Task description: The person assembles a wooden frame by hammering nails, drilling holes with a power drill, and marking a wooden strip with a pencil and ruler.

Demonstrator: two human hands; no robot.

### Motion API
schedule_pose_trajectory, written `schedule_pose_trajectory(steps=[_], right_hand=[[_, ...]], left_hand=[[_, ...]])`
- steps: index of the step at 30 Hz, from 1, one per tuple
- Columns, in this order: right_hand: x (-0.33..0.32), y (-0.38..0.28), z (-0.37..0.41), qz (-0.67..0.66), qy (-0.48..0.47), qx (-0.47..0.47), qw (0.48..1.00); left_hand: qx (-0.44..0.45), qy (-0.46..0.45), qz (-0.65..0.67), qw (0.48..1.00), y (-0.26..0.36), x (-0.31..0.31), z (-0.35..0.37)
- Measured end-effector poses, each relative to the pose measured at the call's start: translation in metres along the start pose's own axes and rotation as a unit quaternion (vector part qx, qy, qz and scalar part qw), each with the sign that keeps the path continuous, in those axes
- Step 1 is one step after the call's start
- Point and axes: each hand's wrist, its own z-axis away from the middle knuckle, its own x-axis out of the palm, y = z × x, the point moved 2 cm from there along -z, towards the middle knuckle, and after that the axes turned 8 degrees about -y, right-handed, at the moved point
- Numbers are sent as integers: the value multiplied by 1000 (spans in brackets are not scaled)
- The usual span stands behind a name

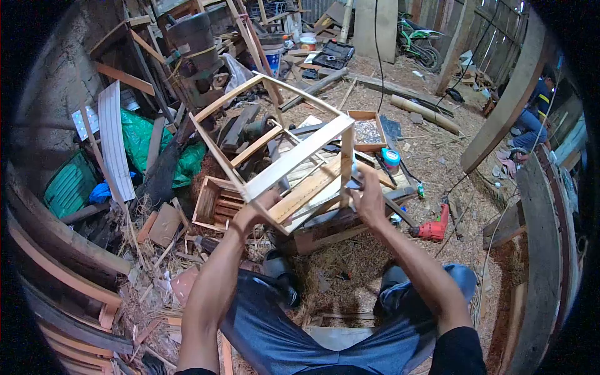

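Note:
A light wooden frame [300, 157], box-shaped with open sides, is held tilted in front of me above a low workbench. My left hand [259, 209] is closed around its near left corner, with the fingers partly hidden behind the wood. At the right, my right hand [367, 195] grips the frame's upright leg near its lower end. A small pale blue-white patch shows beside those fingers; I cannot make out what it is. Beneath the frame, loose boards [306, 195] lie on the workbench.
A red power drill [432, 226] lies on the ground at right. Near the bench are a shallow wooden tray [382, 145] of small pieces, a blue-lidded container [390, 157] and a wooden crate [203, 215]. A slanted post [500, 131] stands at right; a seated person [534, 115] is beyond it.

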Motion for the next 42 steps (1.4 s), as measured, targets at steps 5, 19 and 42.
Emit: schedule_pose_trajectory(steps=[5,19,42], right_hand=[[-11,20,-24,22,-175,-112,978],[9,43,-2,-36,-113,-186,975],[-12,3,9,-121,-221,-2,968]], left_hand=[[3,11,-89,996,45,-2,13],[39,33,17,999,3,2,29],[110,66,211,969,-24,12,26]])
